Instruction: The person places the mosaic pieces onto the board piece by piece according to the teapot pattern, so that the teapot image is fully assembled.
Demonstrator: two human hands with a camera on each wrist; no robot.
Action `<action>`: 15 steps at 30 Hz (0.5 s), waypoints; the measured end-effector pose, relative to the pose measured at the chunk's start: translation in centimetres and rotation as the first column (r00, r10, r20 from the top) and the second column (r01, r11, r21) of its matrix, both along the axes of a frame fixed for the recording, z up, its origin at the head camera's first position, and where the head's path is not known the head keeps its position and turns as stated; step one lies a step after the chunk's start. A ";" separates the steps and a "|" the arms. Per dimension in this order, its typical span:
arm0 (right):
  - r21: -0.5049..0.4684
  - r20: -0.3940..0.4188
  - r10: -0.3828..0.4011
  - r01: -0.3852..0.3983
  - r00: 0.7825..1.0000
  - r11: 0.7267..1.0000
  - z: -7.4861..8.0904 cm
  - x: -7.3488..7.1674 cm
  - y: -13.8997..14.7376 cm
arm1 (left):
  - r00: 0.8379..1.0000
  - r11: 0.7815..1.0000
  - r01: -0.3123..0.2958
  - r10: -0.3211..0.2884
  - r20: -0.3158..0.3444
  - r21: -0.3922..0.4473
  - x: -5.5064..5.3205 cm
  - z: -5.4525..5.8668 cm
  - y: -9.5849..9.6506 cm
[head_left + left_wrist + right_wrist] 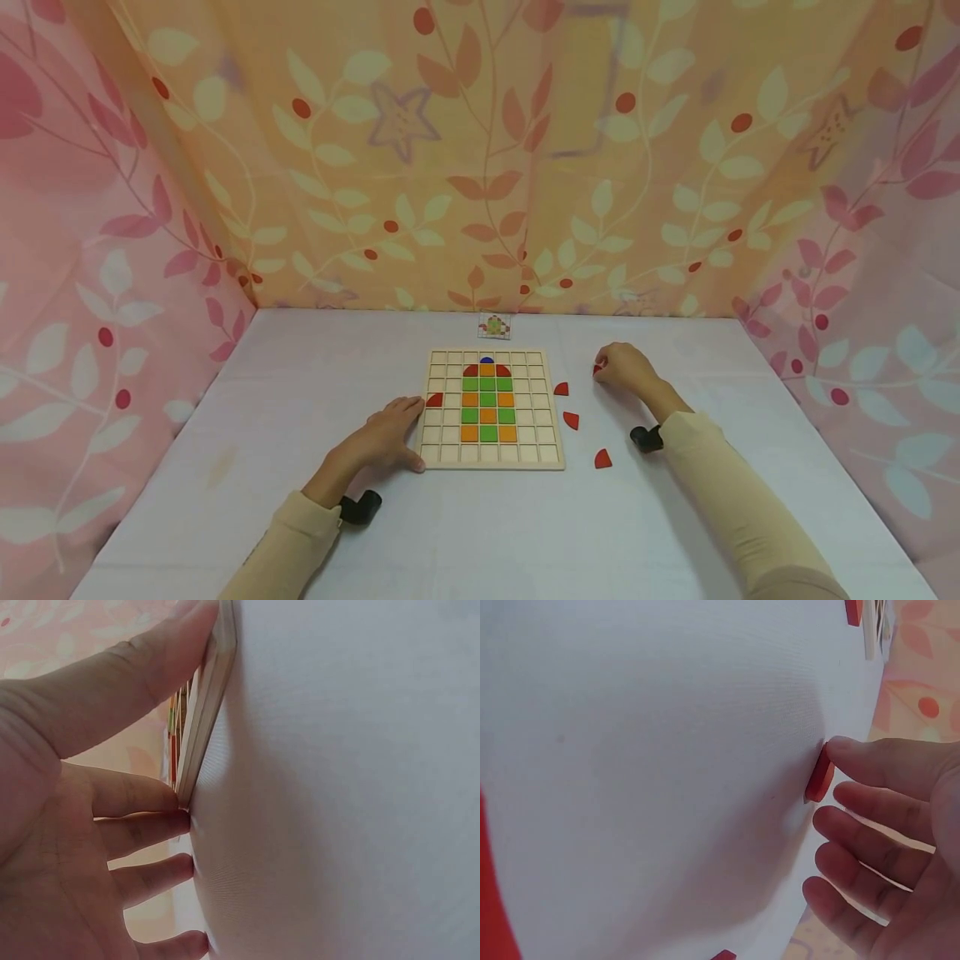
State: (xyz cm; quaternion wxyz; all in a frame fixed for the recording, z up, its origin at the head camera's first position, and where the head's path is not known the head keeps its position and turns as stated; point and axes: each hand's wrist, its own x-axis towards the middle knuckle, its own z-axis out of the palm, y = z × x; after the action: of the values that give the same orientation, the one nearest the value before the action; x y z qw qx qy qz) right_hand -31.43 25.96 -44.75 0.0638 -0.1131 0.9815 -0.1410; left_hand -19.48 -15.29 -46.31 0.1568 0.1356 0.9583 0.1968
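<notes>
right sleeve (750, 500) leads to right hand (628, 367) pinching red wedge (822, 775); edge-only contact might slip; left hand (381, 435), uncurled, touches board (495, 466).

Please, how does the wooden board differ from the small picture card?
The wooden board is much larger than the picture card. The left hand touches the board; no hand touches the card. The board lies nearer the head camera, the card beyond it. Both lie on the white cloth.

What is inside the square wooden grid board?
Green square tiles, orange square tiles, red quarter-round tiles and one blue rounded tile; what lies under them is covered, not visible.
</notes>
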 end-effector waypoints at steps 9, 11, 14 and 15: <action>-0.016 0.013 -0.038 0.038 0.999 0.999 -0.3 0.3 -0.2 | 1.000 1.000 0.004 -0.004 0.005 0.013 0.2 0.2 0.0; -0.016 0.012 -0.036 0.036 0.999 0.999 -0.3 0.4 -0.2 | 1.000 1.000 0.005 -0.005 0.004 0.014 0.2 0.3 0.0; -0.018 0.014 -0.034 0.034 0.999 0.999 -0.3 0.4 -0.2 | 1.000 1.000 0.007 -0.007 -0.001 0.015 0.2 0.3 0.0; -0.018 0.014 -0.037 0.038 0.999 0.999 -0.3 0.4 -0.2 | 1.000 1.000 0.008 -0.008 -0.002 0.015 0.2 0.3 0.0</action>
State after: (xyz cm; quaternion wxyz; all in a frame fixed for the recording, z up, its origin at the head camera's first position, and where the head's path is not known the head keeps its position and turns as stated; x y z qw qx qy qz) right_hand -31.07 25.71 -45.06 0.0670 -0.0943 0.9816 -0.1521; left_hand -19.29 -15.31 -46.04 0.1554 0.1407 0.9564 0.2031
